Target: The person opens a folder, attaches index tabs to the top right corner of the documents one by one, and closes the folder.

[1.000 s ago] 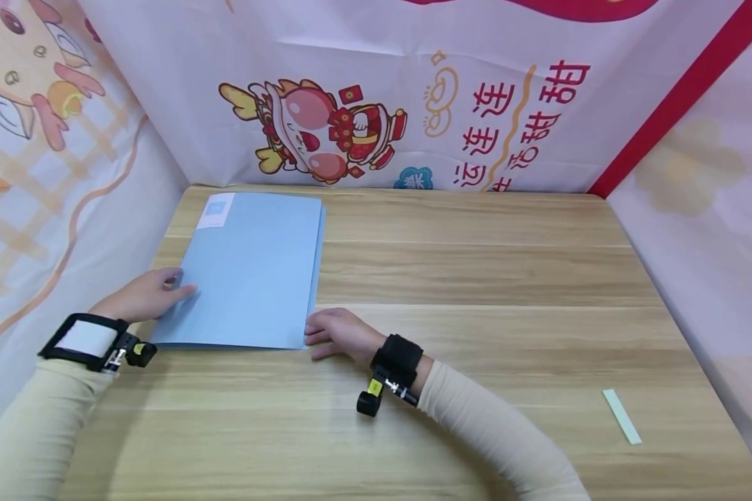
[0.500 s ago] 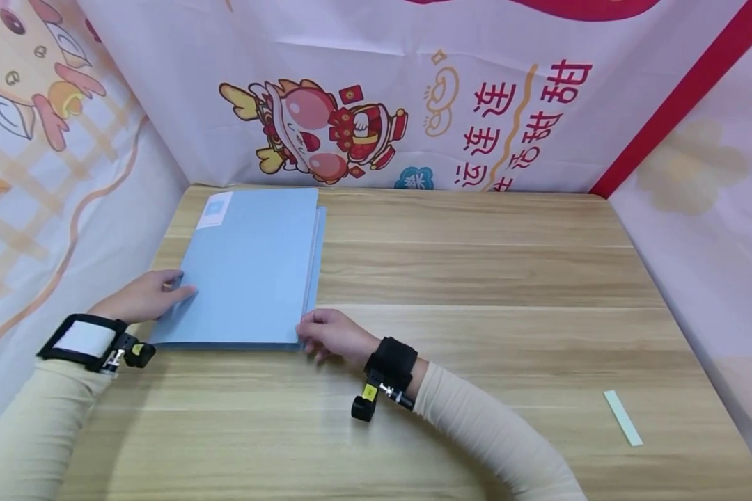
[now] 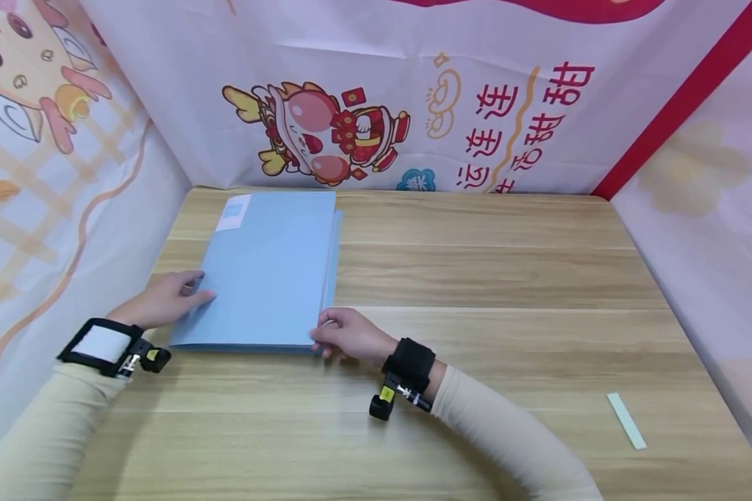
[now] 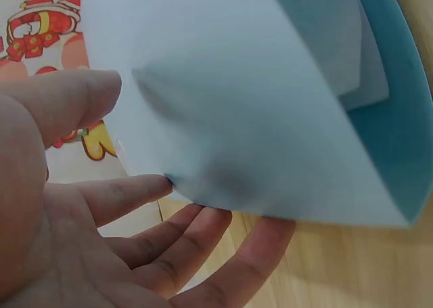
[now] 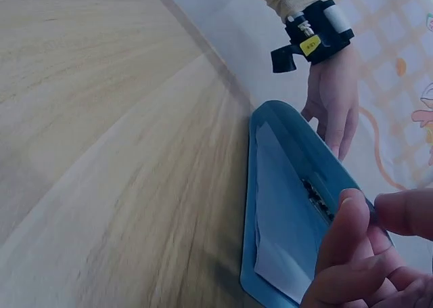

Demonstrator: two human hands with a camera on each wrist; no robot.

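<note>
On the left part of the table lies a light blue file folder point(image 3: 263, 271) with a pale label point(image 3: 233, 212) on its cover. My left hand point(image 3: 172, 299) rests against its left spine, thumb on the cover and fingers extended along the side. At the near right corner, my right hand point(image 3: 354, 334) pinches the edge of the cover between thumb and fingers. That cover stands slightly raised off the back cover. Inside the folder, the right wrist view shows white paper point(image 5: 277, 213) and a dark metal clip point(image 5: 316, 198) near the spine.
A pale green strip point(image 3: 627, 420) lies on the wooden table point(image 3: 489, 278) at the near right. Printed cloth point(image 3: 376, 42) hangs along the back and both sides of the table.
My right hand has taken hold of the top cover's near right corner and lifted it a little. The folder and both hands have then shifted slightly to the right.
</note>
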